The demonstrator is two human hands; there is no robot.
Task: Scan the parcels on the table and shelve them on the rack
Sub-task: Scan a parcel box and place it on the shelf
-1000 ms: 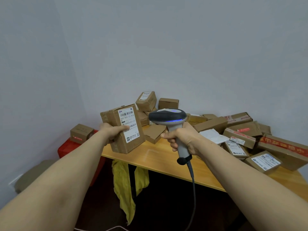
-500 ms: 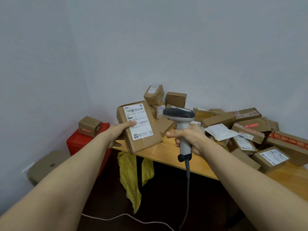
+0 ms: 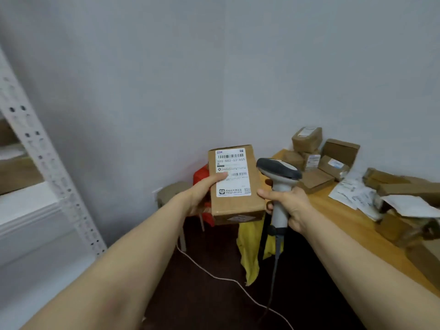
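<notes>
Grey-blue walls meet in a corner straight ahead. A white metal rack [image 3: 51, 167] with punched uprights fills the left edge, its shelves blurred. A wooden table [image 3: 338, 217] runs along the right wall, and brown cardboard parcels [image 3: 307, 139] are heaped on it among loose white papers.

Two bare forearms reach in from below. Between rack and table, in the air just off the table's near end, a brown box [image 3: 235, 203] is held upright and slightly tilted, its white label [image 3: 232, 172] facing the viewer. The label carries barcodes and the number 502-602-12-815.

The left hand [image 3: 202, 191] grips the box by its left side, the thumb pressed flat across the label; the fingers are hidden behind it. The right hand [image 3: 289, 206] is wrapped round the pale handle of a scanner [image 3: 278, 173], fingers curled tight on it. The scanner's dark grey head sits just right of the box, overlapping its right edge, and its cord hangs down from the handle.

A yellow cloth [image 3: 250, 248] hangs below the table end. A red object [image 3: 201, 173] shows behind the box. A thin white cable [image 3: 221, 278] trails across the dark floor.
</notes>
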